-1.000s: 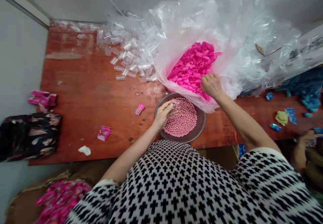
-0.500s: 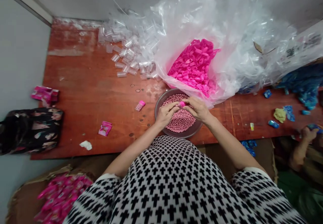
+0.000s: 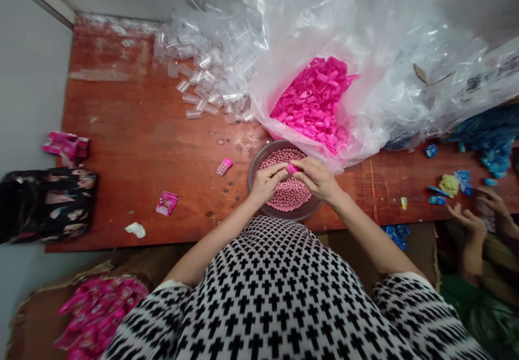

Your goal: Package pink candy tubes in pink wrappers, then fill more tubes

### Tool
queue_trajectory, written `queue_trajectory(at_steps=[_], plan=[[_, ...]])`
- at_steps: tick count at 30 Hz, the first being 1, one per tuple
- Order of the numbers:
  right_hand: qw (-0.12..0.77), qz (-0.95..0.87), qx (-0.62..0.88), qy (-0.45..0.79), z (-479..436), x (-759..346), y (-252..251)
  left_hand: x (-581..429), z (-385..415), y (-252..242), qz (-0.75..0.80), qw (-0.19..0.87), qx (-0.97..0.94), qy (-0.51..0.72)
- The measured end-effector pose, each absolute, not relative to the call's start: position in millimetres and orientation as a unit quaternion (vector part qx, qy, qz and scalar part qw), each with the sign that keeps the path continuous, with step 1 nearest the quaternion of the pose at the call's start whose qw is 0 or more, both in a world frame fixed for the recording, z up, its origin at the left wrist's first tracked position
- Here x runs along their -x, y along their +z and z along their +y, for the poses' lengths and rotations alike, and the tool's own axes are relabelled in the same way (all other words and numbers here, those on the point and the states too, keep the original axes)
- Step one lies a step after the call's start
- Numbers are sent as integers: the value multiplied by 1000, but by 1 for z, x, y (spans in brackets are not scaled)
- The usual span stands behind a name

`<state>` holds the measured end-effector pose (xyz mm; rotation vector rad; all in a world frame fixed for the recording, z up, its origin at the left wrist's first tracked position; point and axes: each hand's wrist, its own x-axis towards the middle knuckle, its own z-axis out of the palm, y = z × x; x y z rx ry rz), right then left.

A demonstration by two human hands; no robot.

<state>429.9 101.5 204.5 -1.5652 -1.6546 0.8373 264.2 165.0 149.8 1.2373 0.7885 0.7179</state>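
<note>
Over a dark round bowl [image 3: 252, 179] of small pink balls [image 3: 290, 195], my two hands meet at a bright pink plastic cap [image 3: 291, 168]. The fingers of my left hand [image 3: 265, 183] pinch its left side. My right hand [image 3: 318, 176] grips it from the right with thumb and fingers. Whether a clear tube sits under the fingers is hidden. Left of the bowl lies a small clear tube with a pink cap [image 3: 224, 166], filled with pink balls. Many more pink caps [image 3: 314, 103] fill a translucent plastic bag [image 3: 263, 100] just behind the bowl.
Loose clear tubes [image 3: 206, 90] are heaped at the back. Pink packets [image 3: 166, 203], crumpled white paper [image 3: 135, 230] and a patterned bag [image 3: 68, 203] lie leftward. A box of pink packets [image 3: 103, 311] stands below. At right are blue wrappers [image 3: 437, 200] and a co-worker's hands [image 3: 472, 222].
My hands stay together over the bowl, with the pink cap slightly turned between the fingers. The co-worker's hands at right have moved further into view. The whole view has shifted slightly.
</note>
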Motion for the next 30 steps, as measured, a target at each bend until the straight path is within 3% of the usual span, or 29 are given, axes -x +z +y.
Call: queue_trajectory(at_steps=[4, 9, 16, 24, 30], plan=[[485, -414, 555, 534, 97, -427, 206, -263, 169, 148, 384, 744, -420, 351], [547, -260, 552, 573, 94, -427, 191, -253, 168, 156, 365, 675, -556, 319], [437, -149, 437, 772, 97, -414, 190, -252, 156, 158, 308, 633, -630, 329], [514, -63, 459, 722, 108, -370, 174, -237, 157, 160, 342, 605, -632, 344], [450, -85, 477, 751, 157, -333, 168, -202, 190, 136, 390, 601, -598, 358]])
